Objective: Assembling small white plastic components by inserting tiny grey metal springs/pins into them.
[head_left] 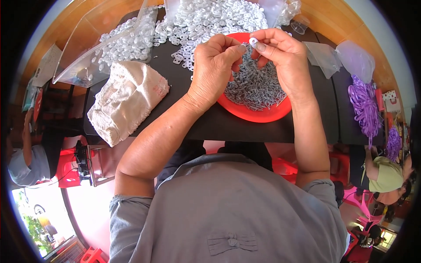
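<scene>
Right hand [287,55] clamped on white piece [253,40], probably edge-held to keep face clear. Left hand [215,59]: fingertips together, contents unclear. Red bowl [258,117] of grey screws [256,87] beneath, presumably for short reach.

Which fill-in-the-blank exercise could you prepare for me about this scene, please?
The right hand pinches a small piece whose colour is ____.
The bowl that holds grey bits is ____ in colour.
The bundled ribbons at far right are ____.
The cream cloth lies to the ____ of the bowl.

Missing words: white; red; purple; left.
</scene>
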Demonstrator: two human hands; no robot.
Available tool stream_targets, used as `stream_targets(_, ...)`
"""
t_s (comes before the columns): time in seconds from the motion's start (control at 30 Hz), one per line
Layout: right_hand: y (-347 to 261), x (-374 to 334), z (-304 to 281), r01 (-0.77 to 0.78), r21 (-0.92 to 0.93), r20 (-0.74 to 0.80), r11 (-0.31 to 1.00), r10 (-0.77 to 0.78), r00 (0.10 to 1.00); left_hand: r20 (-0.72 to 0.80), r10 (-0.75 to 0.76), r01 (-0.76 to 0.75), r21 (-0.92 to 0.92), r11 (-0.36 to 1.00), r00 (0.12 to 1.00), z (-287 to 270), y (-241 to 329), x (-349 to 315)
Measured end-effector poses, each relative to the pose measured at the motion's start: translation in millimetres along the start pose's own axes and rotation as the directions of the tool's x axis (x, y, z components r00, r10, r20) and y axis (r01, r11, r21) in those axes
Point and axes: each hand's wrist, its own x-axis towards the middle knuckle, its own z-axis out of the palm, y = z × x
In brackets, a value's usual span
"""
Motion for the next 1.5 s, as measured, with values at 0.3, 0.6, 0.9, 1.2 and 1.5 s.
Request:
stream_targets(0.3,2.4,-4.3,10.3,0.007,-0.005,-0.011,1.000,-0.007,1.000,-0.013,0.011,-0.011,0.005,1.000,1.000,0.6,-2.1,-1.6)
stream_targets(0.6,0.6,-1.5,0.1,-0.069,0.080,0.034,0.994,0.066,0.997,0.038,0.072,-0.067,-0.123,0.990,0.997,4.4,-0.7,0.7)
stream_targets(0.9,-4.2,-3.1,-4.5,-0.121,0.088,0.099,0.989,0.112,0.989,0.084,0.116,-0.101,-0.161,0.982,0.990,-2.5,1.9,-0.7)
stream_targets(1.2,-8.7,-3.9,-7.6,-0.091,0.079,0.171,0.993,0.077,0.982,0.183,0.201,-0.167,-0.185,0.968,0.962,-3.0,4.6,-0.3)
stream_targets(1.5,-10.4,-6.9,-4.0,-0.177,0.216,0.162,0.960,0.143,0.976,0.186,0.214,-0.182,-0.175,0.968,0.959,1.1,3.8,-3.8)
